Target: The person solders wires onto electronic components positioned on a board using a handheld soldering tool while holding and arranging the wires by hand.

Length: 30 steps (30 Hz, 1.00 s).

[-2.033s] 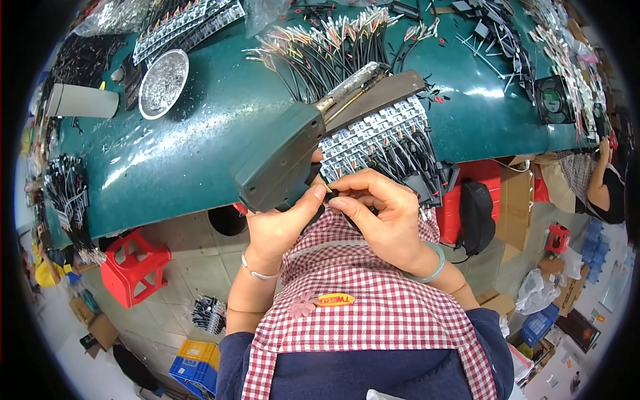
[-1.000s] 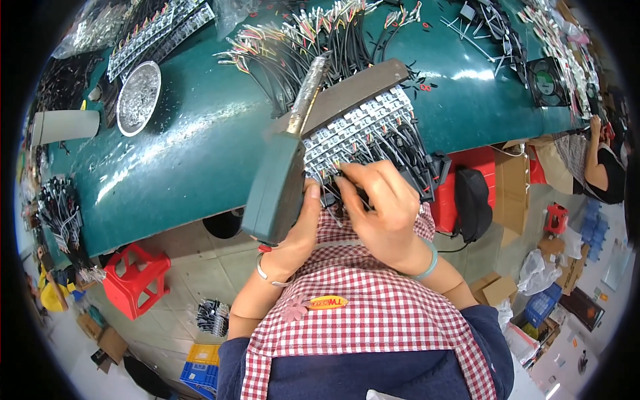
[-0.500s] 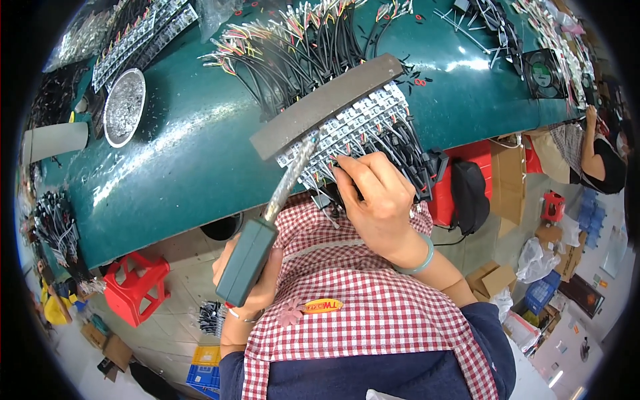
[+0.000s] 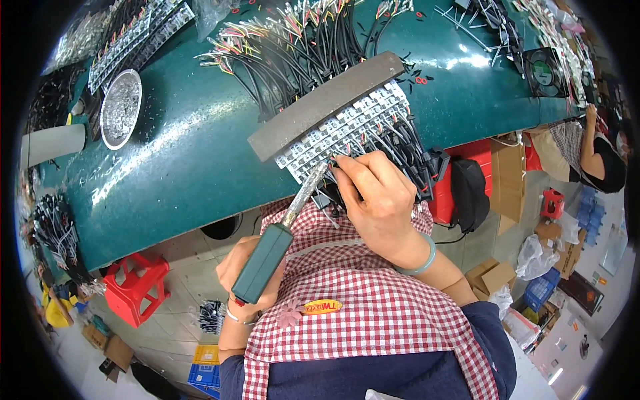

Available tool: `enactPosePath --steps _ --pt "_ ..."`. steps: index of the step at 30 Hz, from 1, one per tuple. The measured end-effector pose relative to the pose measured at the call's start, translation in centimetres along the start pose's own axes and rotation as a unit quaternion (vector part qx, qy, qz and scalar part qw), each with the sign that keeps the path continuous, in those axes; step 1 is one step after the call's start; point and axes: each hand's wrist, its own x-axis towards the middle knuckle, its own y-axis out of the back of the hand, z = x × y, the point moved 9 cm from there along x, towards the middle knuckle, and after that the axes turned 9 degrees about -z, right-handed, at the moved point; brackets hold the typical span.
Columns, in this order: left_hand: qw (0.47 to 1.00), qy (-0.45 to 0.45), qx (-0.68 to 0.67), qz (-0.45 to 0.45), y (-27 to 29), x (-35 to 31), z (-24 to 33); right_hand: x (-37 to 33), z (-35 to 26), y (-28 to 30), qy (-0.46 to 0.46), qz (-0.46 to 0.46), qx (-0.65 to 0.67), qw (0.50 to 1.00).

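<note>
My left hand (image 4: 231, 268) is wrapped round the green handle of a soldering iron (image 4: 262, 263). The iron's metal barrel slants up to the right, and its tip meets the edge of a white circuit board panel (image 4: 313, 155) close to my right fingertips. My right hand (image 4: 381, 203) pinches what looks like a thin wire there; its end is mostly hidden by the fingers. Black cables (image 4: 417, 163) with thin coloured ends run off the panel's near side. A long grey-brown bar (image 4: 327, 107) lies along the panel's far side.
Cable bundles (image 4: 313, 40) lie beyond the bar on the green table (image 4: 200, 167). A round tin of shiny bits (image 4: 121, 110) stands left, near more board panels (image 4: 137, 40). At the far right is a black fan (image 4: 545, 72). A red stool (image 4: 137, 290) stands below the table edge.
The soldering iron's tip has moved right and down from the panel's middle to my right fingertips. My left hand went along with it. The right hand has stayed nearly still.
</note>
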Motion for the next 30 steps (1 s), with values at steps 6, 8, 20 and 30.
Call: enactPosePath --steps 6,8,20,30 --pt "0.999 -0.015 0.023 -0.021 -0.1 0.1 0.0 0.2 -0.1 0.1 -0.001 -0.001 0.005 1.0" --pt "0.999 -0.001 0.014 -0.031 -0.2 0.1 -0.2 0.2 0.0 0.0 -0.002 -0.003 0.001 1.0" --pt "0.999 -0.004 0.048 0.021 0.8 -0.6 0.5 0.2 0.0 0.0 -0.011 -0.006 0.0 1.0" --pt "1.0 -0.018 0.012 0.001 0.3 -0.7 0.0 0.2 -0.2 -0.1 -0.01 -0.011 0.0 1.0"
